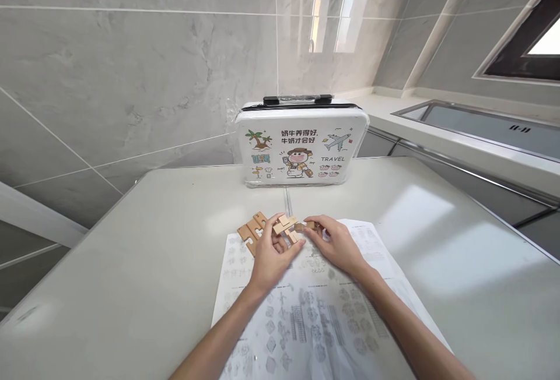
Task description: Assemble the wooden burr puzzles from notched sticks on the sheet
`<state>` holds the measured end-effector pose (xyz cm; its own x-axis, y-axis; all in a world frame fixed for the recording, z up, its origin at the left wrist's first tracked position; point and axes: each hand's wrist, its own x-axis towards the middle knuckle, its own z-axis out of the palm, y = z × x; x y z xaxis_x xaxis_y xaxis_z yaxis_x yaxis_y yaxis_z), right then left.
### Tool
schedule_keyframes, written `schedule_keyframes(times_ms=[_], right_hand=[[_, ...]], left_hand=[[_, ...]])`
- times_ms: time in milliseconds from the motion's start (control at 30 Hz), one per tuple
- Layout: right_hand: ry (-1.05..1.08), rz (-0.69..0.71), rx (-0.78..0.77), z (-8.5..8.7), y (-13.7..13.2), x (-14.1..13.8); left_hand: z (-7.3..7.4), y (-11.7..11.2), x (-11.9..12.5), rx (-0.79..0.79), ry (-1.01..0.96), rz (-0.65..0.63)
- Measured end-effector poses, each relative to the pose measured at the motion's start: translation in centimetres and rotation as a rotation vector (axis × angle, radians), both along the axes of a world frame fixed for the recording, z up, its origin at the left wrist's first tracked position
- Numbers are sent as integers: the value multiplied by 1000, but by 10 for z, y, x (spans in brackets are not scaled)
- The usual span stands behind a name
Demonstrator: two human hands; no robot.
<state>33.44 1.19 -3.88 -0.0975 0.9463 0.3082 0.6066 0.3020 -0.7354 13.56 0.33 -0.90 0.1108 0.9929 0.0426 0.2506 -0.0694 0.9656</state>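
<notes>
Wooden puzzle pieces point(254, 229), flat and notched, lie in a loose cluster at the top edge of a printed instruction sheet point(315, 316), near the middle of the table. The left hand point(270, 256) pinches a notched wooden bar point(284, 225) between thumb and fingertips, just above the cluster. The right hand point(338, 246) is closed on a small wooden block point(305, 226), whose end touches the bar. The sheet is spread on a pale grey table point(144, 263). Behind it, a white cartoon-printed carry case point(301, 147) stands upright against the grey tiled wall point(131, 77).
</notes>
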Motion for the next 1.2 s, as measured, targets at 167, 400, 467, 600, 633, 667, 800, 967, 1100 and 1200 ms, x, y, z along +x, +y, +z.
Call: schedule_keyframes(times_ms=[167,400,467,600,633,667,800,967,1100,1200], right_hand=[[85,57,12,2,-3,-4],[117,37,17,6,-8,-7],[140,46,21,6,-8,-7],[174,70,33,6,-9,-7],[182,75,38,7,-9,-7],[190,81,43,7,-9,-7],[218,114,45,11,-8,-7],[256,163,36,14,-8,-6],[288,198,31,13,-9,-8],[316,187,12,12,-8,-7]], left_hand=[[2,-1,0,-3,26,0],[-3,2,0,33,86,-36],[-5,2,0,44,87,-42],[-6,2,1,48,78,-66],[-6,2,1,50,79,-71],[-6,2,1,55,86,-76],[-6,1,1,110,133,-94],[-7,2,0,177,188,-97],[-6,1,-1,164,196,-132],[-6,0,0,140,177,-136]])
